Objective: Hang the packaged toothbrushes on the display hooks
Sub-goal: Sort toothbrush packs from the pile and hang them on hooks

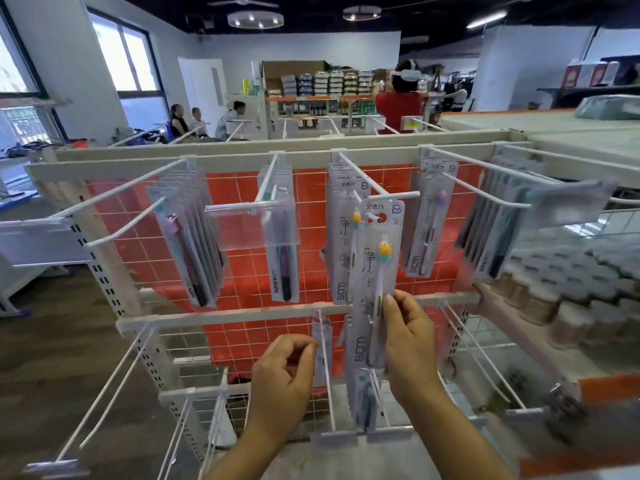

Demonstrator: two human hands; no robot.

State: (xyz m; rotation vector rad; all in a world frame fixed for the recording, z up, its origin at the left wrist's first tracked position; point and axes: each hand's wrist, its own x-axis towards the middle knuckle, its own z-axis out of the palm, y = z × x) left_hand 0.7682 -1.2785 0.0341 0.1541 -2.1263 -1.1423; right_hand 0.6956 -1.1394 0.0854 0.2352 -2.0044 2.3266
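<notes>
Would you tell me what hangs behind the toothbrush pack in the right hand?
Behind the pack gripped by the right hand, similar packs hang on the same hook. The front pack hides how many there are.

The right hand (pixel 408 336) covers the lower handle of the white carded toothbrush pack with a yellow-and-teal brush head (pixel 380 268) that it pinches. Whether the left hand (pixel 284 368) pinches anything in its curled fingers cannot be told. Both forearms run off the bottom edge. On the white wire hooks (pixel 394 195), rear packs hide behind front ones. The rows of lidded jars (pixel 571 289) at right are blurred.
</notes>
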